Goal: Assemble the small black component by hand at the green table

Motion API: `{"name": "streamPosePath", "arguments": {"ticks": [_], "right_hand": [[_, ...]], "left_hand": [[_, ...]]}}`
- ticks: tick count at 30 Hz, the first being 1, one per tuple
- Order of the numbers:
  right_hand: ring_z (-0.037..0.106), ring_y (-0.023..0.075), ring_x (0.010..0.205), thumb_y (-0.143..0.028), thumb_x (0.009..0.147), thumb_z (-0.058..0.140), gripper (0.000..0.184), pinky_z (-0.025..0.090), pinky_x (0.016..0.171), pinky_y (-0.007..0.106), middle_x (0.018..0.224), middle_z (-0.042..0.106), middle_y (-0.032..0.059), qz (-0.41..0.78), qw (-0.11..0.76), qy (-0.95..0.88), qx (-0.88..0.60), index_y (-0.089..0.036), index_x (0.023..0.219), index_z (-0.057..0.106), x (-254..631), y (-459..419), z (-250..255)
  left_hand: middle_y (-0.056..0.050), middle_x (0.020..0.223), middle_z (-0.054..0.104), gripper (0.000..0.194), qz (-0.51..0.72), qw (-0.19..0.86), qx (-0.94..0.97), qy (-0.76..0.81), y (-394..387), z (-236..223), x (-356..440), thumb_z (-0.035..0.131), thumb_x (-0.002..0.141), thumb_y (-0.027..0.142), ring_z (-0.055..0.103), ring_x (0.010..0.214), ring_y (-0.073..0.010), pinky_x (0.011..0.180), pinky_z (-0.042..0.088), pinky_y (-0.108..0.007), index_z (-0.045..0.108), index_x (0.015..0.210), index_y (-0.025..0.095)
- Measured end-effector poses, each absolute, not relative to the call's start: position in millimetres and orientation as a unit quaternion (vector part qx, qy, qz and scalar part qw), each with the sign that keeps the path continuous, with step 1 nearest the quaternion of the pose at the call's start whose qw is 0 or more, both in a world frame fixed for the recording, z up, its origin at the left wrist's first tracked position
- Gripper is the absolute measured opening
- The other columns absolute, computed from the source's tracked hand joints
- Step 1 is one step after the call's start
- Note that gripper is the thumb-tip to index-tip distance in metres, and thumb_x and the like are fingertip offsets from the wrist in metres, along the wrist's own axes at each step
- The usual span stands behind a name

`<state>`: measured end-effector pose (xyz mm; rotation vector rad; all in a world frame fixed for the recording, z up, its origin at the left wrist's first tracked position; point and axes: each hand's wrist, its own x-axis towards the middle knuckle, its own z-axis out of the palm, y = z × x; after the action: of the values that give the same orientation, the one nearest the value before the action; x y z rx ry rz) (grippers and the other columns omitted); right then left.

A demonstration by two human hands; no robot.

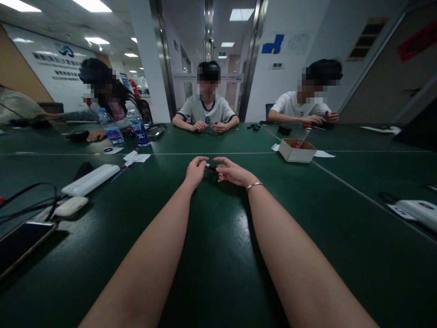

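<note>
Both my arms reach forward over the dark green table (218,255). Between my hands is a small dark, slim object (211,167) with a shiny silvery end toward the left; its exact kind is too small to tell. My left hand (195,174) pinches the silvery end between thumb and fingers. On the dark end, my right hand (235,173) has its thumb and curled fingers closed, with the index finger stretched over the top. A bracelet (255,185) circles my right wrist. The fingers partly hide the object, which is held just above the tabletop.
Left lie a phone (25,243), cables, a white case (71,206) and a long white device (91,180). Two water bottles (138,127) stand farther back. An open box (297,151) with a red-handled tool stands right. Several people sit around the table. A white device (421,212) lies far right.
</note>
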<state>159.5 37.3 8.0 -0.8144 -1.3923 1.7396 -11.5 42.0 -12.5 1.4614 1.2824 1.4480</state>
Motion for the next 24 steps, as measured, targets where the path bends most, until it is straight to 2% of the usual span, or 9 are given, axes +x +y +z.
{"name": "streamPosePath", "arguments": {"ticks": [2, 3, 7, 11, 12, 15, 17, 20, 24], "right_hand": [[0.059, 0.0087, 0.053, 0.002, 0.079, 0.065, 0.056, 0.058, 0.061, 0.025, 0.079, 0.059, -0.0048, 0.682, 0.390, -0.540, -0.303, -0.025, 0.121, 0.039, 160.4, 37.3, 7.5], [0.060, 0.0093, 0.054, 0.000, 0.080, 0.065, 0.057, 0.058, 0.061, 0.025, 0.079, 0.059, -0.0049, 0.682, 0.390, -0.538, -0.306, -0.026, 0.121, 0.037, 160.5, 37.6, 7.2], [0.058, 0.0098, 0.050, -0.016, 0.091, 0.059, 0.028, 0.056, 0.055, 0.024, 0.075, 0.060, -0.0007, 0.675, 0.363, -0.544, -0.341, -0.020, 0.113, 0.043, 159.4, 39.9, 5.9], [0.059, 0.0087, 0.053, -0.002, 0.078, 0.067, 0.050, 0.057, 0.060, 0.025, 0.079, 0.058, -0.0056, 0.674, 0.390, -0.546, -0.310, -0.024, 0.115, 0.041, 159.2, 40.4, 5.0], [0.059, 0.0089, 0.053, -0.002, 0.078, 0.067, 0.050, 0.058, 0.060, 0.025, 0.079, 0.058, -0.0059, 0.674, 0.391, -0.544, -0.309, -0.025, 0.114, 0.041, 159.2, 40.3, 5.0], [0.057, 0.0090, 0.050, -0.017, 0.091, 0.061, 0.025, 0.057, 0.057, 0.025, 0.076, 0.060, -0.0019, 0.673, 0.376, -0.541, -0.335, -0.021, 0.108, 0.044, 159.1, 40.4, 5.0], [0.056, 0.0082, 0.049, -0.020, 0.094, 0.056, 0.015, 0.056, 0.056, 0.023, 0.074, 0.062, 0.0001, 0.669, 0.368, -0.546, -0.345, -0.019, 0.106, 0.047, 159.1, 40.9, 4.7], [0.055, 0.0069, 0.049, -0.010, 0.086, 0.063, 0.023, 0.056, 0.055, 0.020, 0.072, 0.061, -0.0027, 0.651, 0.368, -0.572, -0.338, -0.018, 0.104, 0.052, 157.3, 42.9, 2.9], [0.049, 0.0045, 0.042, 0.000, 0.073, 0.071, 0.028, 0.045, 0.039, 0.015, 0.074, 0.063, -0.0033, 0.547, 0.363, -0.644, -0.393, -0.016, 0.089, 0.055, 145.7, 45.8, -2.7]], "left_hand": [[-0.002, 0.075, 0.060, 0.024, 0.560, 0.353, 0.566, 0.493, 41.6, -12.2, -11.5, 0.049, 0.081, 0.018, 0.050, 0.059, -0.0109, 0.062, 0.042, -0.024, 0.066, 0.097, 0.014], [-0.002, 0.074, 0.060, 0.024, 0.559, 0.355, 0.565, 0.492, 41.3, -11.9, -11.4, 0.049, 0.081, 0.018, 0.050, 0.059, -0.0111, 0.062, 0.042, -0.024, 0.066, 0.097, 0.014], [-0.002, 0.072, 0.059, 0.023, 0.559, 0.358, 0.561, 0.495, 40.9, -11.2, -11.1, 0.050, 0.081, 0.017, 0.051, 0.060, -0.0112, 0.060, 0.042, -0.023, 0.066, 0.096, 0.014], [-0.002, 0.072, 0.059, 0.023, 0.553, 0.353, 0.565, 0.499, 40.9, -11.1, -11.1, 0.049, 0.081, 0.018, 0.050, 0.059, -0.0111, 0.060, 0.041, -0.023, 0.066, 0.097, 0.014], [-0.002, 0.073, 0.059, 0.024, 0.552, 0.353, 0.567, 0.500, 40.8, -11.2, -11.1, 0.049, 0.082, 0.019, 0.050, 0.059, -0.0112, 0.060, 0.041, -0.023, 0.066, 0.097, 0.014], [-0.002, 0.072, 0.059, 0.024, 0.551, 0.355, 0.568, 0.499, 40.5, -11.5, -11.3, 0.049, 0.081, 0.019, 0.050, 0.059, -0.0112, 0.061, 0.042, -0.023, 0.066, 0.097, 0.014], [-0.002, 0.072, 0.060, 0.024, 0.554, 0.354, 0.566, 0.497, 40.5, -11.9, -11.9, 0.049, 0.081, 0.019, 0.050, 0.060, -0.0112, 0.060, 0.041, -0.023, 0.067, 0.097, 0.014], [-0.003, 0.073, 0.061, 0.023, 0.563, 0.358, 0.561, 0.490, 41.2, -12.4, -13.8, 0.053, 0.081, 0.023, 0.051, 0.061, -0.0112, 0.059, 0.040, -0.022, 0.068, 0.096, 0.014], [-0.005, 0.077, 0.065, 0.030, 0.562, 0.384, 0.562, 0.470, 42.6, -13.3, -16.6, 0.062, 0.077, 0.040, 0.053, 0.064, -0.0123, 0.058, 0.041, -0.023, 0.070, 0.087, 0.013]]}}
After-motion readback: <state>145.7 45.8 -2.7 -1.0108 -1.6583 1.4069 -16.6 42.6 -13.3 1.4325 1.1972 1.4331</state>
